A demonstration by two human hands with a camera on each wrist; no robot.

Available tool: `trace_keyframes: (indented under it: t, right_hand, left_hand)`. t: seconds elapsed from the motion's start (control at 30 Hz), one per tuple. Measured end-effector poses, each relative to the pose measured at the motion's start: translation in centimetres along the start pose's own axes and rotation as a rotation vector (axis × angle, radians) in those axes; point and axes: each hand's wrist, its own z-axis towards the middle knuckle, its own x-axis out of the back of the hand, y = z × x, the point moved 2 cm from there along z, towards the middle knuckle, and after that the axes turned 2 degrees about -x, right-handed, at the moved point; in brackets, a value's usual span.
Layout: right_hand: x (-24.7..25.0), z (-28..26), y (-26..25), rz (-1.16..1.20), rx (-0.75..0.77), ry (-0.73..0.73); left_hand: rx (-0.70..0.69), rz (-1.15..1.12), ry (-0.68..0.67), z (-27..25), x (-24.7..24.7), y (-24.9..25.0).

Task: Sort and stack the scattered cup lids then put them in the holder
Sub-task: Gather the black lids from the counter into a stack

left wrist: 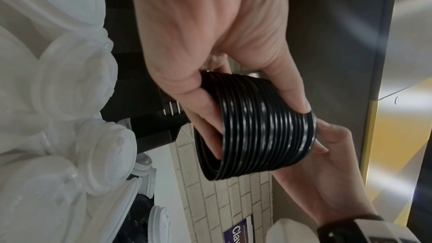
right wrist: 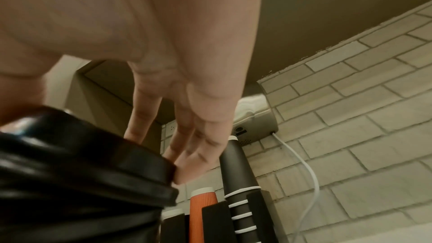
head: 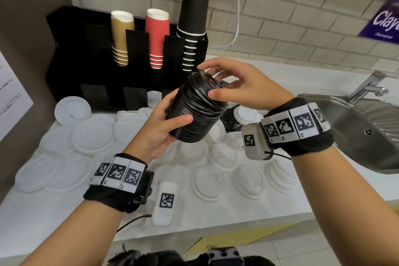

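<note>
A tall stack of black cup lids [head: 195,114] is held tilted above the counter. My left hand [head: 170,121] grips its lower half, thumb in front and fingers behind; the left wrist view shows the same stack of black cup lids [left wrist: 257,127]. My right hand [head: 226,84] spans the top lid, thumb on the near rim and fingertips [right wrist: 184,171] on the far rim. Many white lids [head: 92,136] lie scattered over the white counter. The black holder [head: 71,49] stands behind at the wall, its lower lid slots [head: 92,95] facing me.
Brown cups [head: 121,36], red cups [head: 156,36] and black cups [head: 194,17] fill the holder's upper slots. A few loose black lids [head: 231,121] lie right of the stack. A steel sink [head: 356,127] with a tap [head: 371,84] is at the right.
</note>
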Motion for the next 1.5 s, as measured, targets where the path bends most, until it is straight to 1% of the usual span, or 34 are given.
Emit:
trace_keyframes:
  t: [0.13,0.5,0.73,0.77,0.83,0.87,0.9,0.93,0.97,1.03,1.07,1.1,1.13,1.2,1.37,1.5]
  right_hand:
    - [-0.2,0.3,-0.5,-0.03,0.015,-0.049]
    - [-0.1,0.5,-0.8,-0.125,0.096,-0.056]
    - [0.5,0.3,-0.6,-0.131,0.097,-0.074]
    - [1.1,0.1,-0.2,-0.09,0.07,-0.053]
    - [2.7,-0.4,1.4,-0.013,-0.014,0.051]
    - [3.5,-0.7,2.6,-0.027,-0.074,0.102]
    - [4.2,-1.0,4.0,-0.091,-0.155,0.124]
    - [4.7,-1.3,5.7,-0.205,-0.264,0.092]
    - [4.9,-1.6,7.4,-0.355,-0.393,-0.001]
    - [4.4,-2.4,11.1,-0.654,-0.645,-0.286]
    - [3.7,-2.8,12.7,-0.754,-0.735,-0.422]
    - [3.0,-3.2,14.0,-0.818,-0.796,-0.516]
    - [2.5,-3.5,15.2,-0.848,-0.828,-0.565]
    - [1.4,-3.7,17.2,-0.847,-0.841,-0.578]
    - [0.2,-3.7,20.0,-0.811,-0.808,-0.527]
    - [1.7,-3.4,20.1,-0.782,-0.813,-0.467]
  left_hand:
    - [0.002,-0.004,-0.028,-0.1,0.0,0.2]
    - [-0.017,-0.03,-0.007,-0.1,-0.4,0.3]
    - [-0.022,-0.02,0.004,-0.1,-0.7,0.3]
    - [-0.026,-0.026,0.012,-0.1,-0.6,0.3]
    - [-0.035,-0.047,0.034,-0.1,-0.5,0.4]
    - [-0.04,-0.057,0.046,-0.1,-0.3,0.5]
    - [-0.045,-0.064,0.057,-0.1,-0.2,0.6]
    - [-0.049,-0.068,0.065,-0.1,-0.1,0.7]
    - [-0.055,-0.07,0.072,-0.1,0.0,0.8]
    - [-0.062,-0.068,0.068,-0.1,0.1,1.1]
    - [-0.064,-0.062,0.064,-0.1,0.1,1.1]
    - [-0.066,-0.055,0.061,-0.1,0.1,1.1]
    - [-0.066,-0.051,0.058,-0.1,0.1,1.1]
    - [-0.062,-0.043,0.057,-0.2,0.0,1.1]
    - [-0.054,-0.029,0.073,-0.4,0.1,1.1]
    - [-0.056,-0.034,0.096,-0.6,0.5,1.1]
